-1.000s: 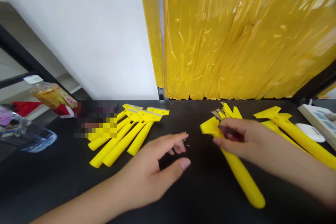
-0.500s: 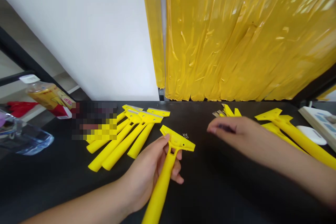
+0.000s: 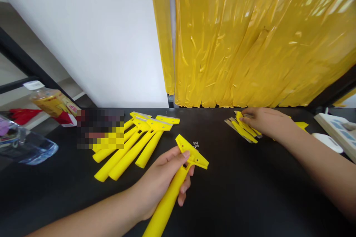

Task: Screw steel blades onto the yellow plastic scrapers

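My left hand [image 3: 169, 174] is closed round the neck of a yellow scraper [image 3: 169, 196], thumb on its head, with the handle pointing toward me. At the right, the fingertips of my right hand [image 3: 254, 118] touch a small pile of flat yellow pieces and metal blades [image 3: 241, 129]; whether they pinch one is too small to tell. Several yellow scrapers with blades [image 3: 139, 146] lie fanned out to the left. Between them and the pile sit some small metal parts [image 3: 195, 144].
A juice bottle [image 3: 52, 102] and a clear plastic bottle [image 3: 30, 144] stand at the left. Behind the black table [image 3: 222, 200] hangs yellow plastic film [image 3: 236, 44]. A white power strip [image 3: 336, 129] and a white rounded object [image 3: 326, 142] lie far right.
My right hand has moved onto the pile of yellow pieces, which it hid in part before. My left hand has shifted slightly right, still holding the scraper, whose head has tilted a little.
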Available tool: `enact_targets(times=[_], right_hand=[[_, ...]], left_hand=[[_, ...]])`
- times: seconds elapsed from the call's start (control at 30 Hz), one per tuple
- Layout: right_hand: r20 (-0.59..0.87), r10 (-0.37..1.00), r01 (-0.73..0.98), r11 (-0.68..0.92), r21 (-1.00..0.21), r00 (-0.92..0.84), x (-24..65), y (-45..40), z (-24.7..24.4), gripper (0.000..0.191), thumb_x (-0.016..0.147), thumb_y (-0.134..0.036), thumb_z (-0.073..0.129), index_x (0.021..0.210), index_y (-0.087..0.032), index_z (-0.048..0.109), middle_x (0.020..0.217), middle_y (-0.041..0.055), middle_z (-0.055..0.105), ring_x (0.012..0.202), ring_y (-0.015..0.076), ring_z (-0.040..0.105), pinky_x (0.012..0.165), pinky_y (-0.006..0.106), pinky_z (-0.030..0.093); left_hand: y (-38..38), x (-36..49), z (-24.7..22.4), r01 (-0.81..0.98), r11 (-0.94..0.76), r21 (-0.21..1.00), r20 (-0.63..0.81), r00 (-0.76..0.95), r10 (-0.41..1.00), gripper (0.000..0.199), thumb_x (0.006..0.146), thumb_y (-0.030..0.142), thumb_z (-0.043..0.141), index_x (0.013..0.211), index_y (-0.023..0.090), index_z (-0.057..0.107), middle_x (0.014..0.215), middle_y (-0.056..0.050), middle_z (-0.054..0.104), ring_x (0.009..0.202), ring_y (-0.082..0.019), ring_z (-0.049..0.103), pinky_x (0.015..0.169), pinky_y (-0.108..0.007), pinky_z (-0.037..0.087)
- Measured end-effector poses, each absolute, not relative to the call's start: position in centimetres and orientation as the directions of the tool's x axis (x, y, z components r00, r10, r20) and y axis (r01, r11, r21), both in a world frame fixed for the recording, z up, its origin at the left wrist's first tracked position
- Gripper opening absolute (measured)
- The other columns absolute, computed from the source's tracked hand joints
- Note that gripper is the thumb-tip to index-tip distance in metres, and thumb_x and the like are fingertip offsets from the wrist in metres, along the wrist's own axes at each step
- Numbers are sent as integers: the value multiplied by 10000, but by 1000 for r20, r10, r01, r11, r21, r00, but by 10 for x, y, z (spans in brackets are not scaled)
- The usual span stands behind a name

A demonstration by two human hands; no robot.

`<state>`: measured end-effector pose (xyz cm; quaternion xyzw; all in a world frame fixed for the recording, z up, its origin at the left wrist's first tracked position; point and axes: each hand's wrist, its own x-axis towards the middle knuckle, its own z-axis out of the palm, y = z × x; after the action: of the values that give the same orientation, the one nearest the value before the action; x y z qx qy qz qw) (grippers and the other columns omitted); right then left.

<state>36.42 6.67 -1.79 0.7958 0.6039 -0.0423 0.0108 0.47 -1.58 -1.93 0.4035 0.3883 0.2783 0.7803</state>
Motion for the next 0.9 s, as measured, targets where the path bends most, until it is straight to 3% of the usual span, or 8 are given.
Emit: enact_targets(times=[0.13, 0.27, 0.5, 0.67, 0.9], right_hand=[[-68, 968, 965, -246, -91, 241, 365, 64, -22, 357, 979, -589, 582, 1132, -323, 765, 1034, 60, 775, 1017, 307, 714, 830, 399, 543], [-71, 969, 960, -245, -139, 237, 369, 62, -26, 463, 860, -721, 597, 957, -304, 775, 822, 72, 754, 840, 331, 721, 649, 378, 470], [-115, 972, 945, -225, -239, 202, 378, 72, -37, 382, 804, -622, 686, 801, -240, 692, 819, 65, 761, 720, 253, 703, 598, 333, 450], [-98, 976, 942, -213, -259, 193, 380, 73, -41, 326, 796, -568, 706, 808, -246, 656, 780, 39, 738, 706, 232, 684, 590, 323, 424], [-43, 976, 952, -217, -215, 213, 373, 69, -39, 253, 809, -515, 686, 882, -273, 680, 866, 63, 745, 823, 289, 701, 620, 346, 430]], left_hand=[[-15, 4, -21, -105, 516, 850, -380, 554, 740, 311, 1021, 494, 588, 929, 197, 565, 841, 0, 589, 535, -76, 511, 424, -175, 495], [-15, 3, -22, -80, 530, 844, -402, 558, 725, 333, 1013, 512, 602, 918, 194, 575, 823, 9, 582, 534, -71, 521, 429, -170, 499], [-16, 4, -20, -67, 518, 853, -397, 560, 727, 311, 1019, 490, 595, 919, 195, 583, 828, 13, 581, 545, -72, 526, 430, -167, 491], [-16, 5, -20, -54, 517, 854, -410, 542, 733, 304, 1013, 482, 603, 915, 195, 588, 821, 13, 581, 531, -69, 519, 417, -162, 486], [-17, 5, -19, -45, 526, 849, -420, 549, 723, 270, 1013, 451, 610, 936, 193, 581, 808, 13, 590, 523, -74, 539, 414, -167, 504]])
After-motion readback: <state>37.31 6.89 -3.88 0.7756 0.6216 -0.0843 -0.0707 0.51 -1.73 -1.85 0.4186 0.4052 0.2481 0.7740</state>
